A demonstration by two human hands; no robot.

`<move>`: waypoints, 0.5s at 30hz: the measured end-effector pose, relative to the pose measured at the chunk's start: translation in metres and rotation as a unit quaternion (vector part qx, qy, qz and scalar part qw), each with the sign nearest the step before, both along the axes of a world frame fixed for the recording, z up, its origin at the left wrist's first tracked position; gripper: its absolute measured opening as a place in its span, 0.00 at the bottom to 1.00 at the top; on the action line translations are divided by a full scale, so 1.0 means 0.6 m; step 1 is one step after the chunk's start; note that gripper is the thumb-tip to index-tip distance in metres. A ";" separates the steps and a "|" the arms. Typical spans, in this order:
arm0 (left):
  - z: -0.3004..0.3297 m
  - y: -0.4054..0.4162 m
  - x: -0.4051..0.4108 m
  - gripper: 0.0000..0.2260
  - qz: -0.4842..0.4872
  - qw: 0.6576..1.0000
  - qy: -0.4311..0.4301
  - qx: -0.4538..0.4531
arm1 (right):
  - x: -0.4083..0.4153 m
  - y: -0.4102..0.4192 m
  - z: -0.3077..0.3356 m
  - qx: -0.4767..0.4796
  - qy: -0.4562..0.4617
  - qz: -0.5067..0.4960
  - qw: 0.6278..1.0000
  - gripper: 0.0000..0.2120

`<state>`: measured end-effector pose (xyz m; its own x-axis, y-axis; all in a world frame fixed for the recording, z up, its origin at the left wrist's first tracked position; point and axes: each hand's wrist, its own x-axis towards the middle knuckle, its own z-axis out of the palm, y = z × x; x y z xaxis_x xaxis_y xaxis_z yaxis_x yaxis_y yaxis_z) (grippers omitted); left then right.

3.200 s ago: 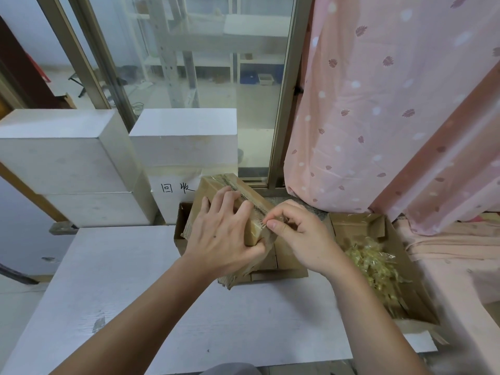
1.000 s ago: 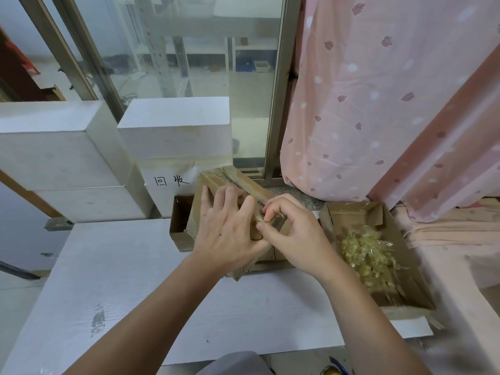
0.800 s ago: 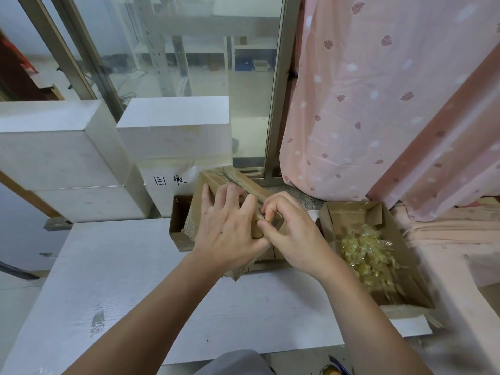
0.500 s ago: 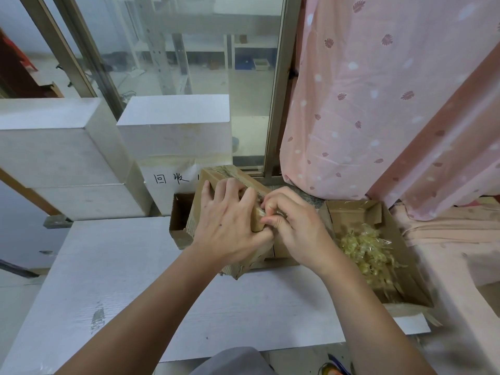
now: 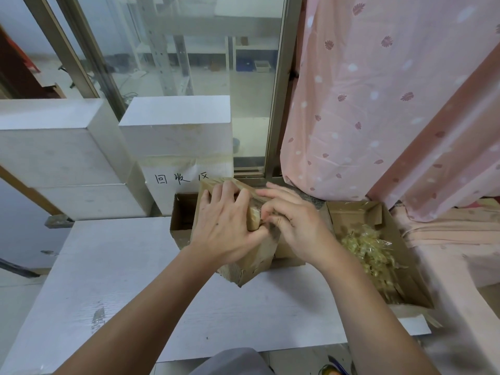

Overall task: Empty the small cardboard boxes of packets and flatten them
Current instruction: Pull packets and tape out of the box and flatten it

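Note:
A small brown cardboard box [image 5: 243,266], taped and tilted, is held above the white table [image 5: 121,280]. My left hand [image 5: 227,223] grips it from the top, fingers spread over its upper face and thumb round the near edge. My right hand [image 5: 292,220] has its fingertips curled at the box's top right edge, pinching the tape or flap there; what exactly it pinches is hidden. To the right stands an open cardboard box [image 5: 405,266] holding several clear yellowish packets [image 5: 370,250].
Another open brown box [image 5: 181,215] sits behind the held one. Large white blocks [image 5: 176,136] stand at the back left, one with handwriting. A pink curtain [image 5: 378,104] hangs at the right over pink cloth [image 5: 460,239]. A window frame [image 5: 278,104] is behind.
My right hand's fingers have moved slightly left and down along the box's top edge, curling tighter against my left thumb. The box has stayed in my left hand.

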<state>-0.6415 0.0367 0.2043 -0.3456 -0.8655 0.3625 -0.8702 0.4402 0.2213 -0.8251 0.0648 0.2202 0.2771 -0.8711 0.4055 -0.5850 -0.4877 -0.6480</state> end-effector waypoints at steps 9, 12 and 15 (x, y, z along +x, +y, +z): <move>0.001 0.006 0.007 0.29 0.000 1.000 0.017 -0.008 | 0.003 0.008 -0.030 0.082 -0.137 -0.039 0.986 0.09; -0.014 0.006 0.029 0.37 -0.018 0.998 0.028 0.046 | -0.004 0.011 -0.042 0.116 -0.200 -0.067 0.971 0.11; -0.036 0.005 0.058 0.43 -0.007 0.993 0.052 0.106 | -0.010 0.012 -0.055 0.136 -0.248 -0.092 0.955 0.13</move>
<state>-0.6069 0.0399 0.1827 -0.3286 -0.9214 0.2073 -0.8314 0.3864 0.3994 -0.8313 0.0720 0.1873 -0.0578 -0.9781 0.1998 -0.2321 -0.1815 -0.9556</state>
